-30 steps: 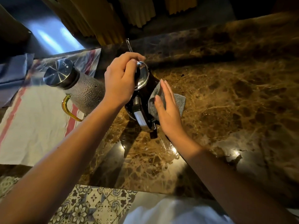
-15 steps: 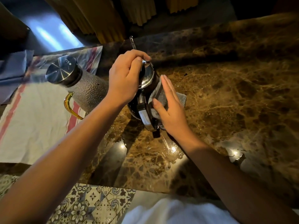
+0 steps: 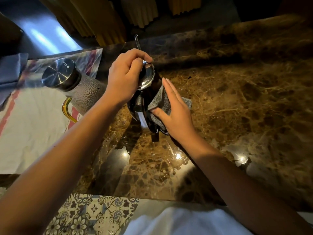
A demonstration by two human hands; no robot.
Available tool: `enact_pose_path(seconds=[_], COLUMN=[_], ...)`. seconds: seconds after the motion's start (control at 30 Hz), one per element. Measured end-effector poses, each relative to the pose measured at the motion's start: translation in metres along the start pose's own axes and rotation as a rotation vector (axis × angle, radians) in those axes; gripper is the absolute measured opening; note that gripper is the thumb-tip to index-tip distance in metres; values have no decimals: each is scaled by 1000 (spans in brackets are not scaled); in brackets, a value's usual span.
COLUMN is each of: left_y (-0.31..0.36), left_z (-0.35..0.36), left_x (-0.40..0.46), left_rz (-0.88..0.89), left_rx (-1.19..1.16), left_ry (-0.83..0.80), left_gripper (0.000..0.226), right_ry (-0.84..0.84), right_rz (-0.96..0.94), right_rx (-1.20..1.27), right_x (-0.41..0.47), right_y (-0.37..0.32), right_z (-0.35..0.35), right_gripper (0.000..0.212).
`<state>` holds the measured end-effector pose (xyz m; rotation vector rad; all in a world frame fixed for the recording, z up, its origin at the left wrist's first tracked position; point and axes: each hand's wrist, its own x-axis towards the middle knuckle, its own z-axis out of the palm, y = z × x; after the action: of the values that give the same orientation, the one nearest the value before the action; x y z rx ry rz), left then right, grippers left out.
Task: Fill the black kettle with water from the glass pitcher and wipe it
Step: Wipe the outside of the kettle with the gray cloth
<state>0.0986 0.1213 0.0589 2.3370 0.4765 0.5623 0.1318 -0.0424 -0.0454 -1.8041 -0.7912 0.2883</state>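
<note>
The black kettle (image 3: 153, 85) stands on the brown marble counter (image 3: 237, 99), its shiny lid and handle turned toward me. My left hand (image 3: 124, 77) grips the top of the kettle, fingers curled over the lid. My right hand (image 3: 174, 109) presses a grey cloth (image 3: 162, 97) flat against the kettle's right side, fingers straight and the thumb under the cloth's edge. The glass pitcher (image 3: 81, 92), dimpled with a steel lid and an amber handle, stands to the left on a white towel.
The white towel with red stripes (image 3: 33, 126) covers the left part of the counter. A blue cloth (image 3: 10, 77) lies at the far left. Water glistens on the marble (image 3: 152, 150) in front of the kettle. Patterned floor tiles (image 3: 94, 214) show below the counter edge.
My right hand has slid the grey cloth along the kettle's right side, a little up and then back toward me. My left hand keeps its grip on the lid.
</note>
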Motion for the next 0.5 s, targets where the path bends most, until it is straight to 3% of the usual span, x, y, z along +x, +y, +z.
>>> enact_pose_path(seconds=[0.1, 0.23, 0.5], left_y=[-1, -2, -3], left_z=[-1, 0, 1], left_x=[0, 1, 1], left_rz=[17, 8, 12], left_rx=[-7, -3, -4], left_ry=[3, -1, -5], left_gripper=[31, 33, 34], right_ry=[-49, -118, -111], right_rz=[33, 92, 144], right_rx=[-19, -217, -142], right_x=[-9, -20, -9], right_y=[14, 27, 3], right_z=[-4, -10, -12], right_gripper=[93, 106, 96])
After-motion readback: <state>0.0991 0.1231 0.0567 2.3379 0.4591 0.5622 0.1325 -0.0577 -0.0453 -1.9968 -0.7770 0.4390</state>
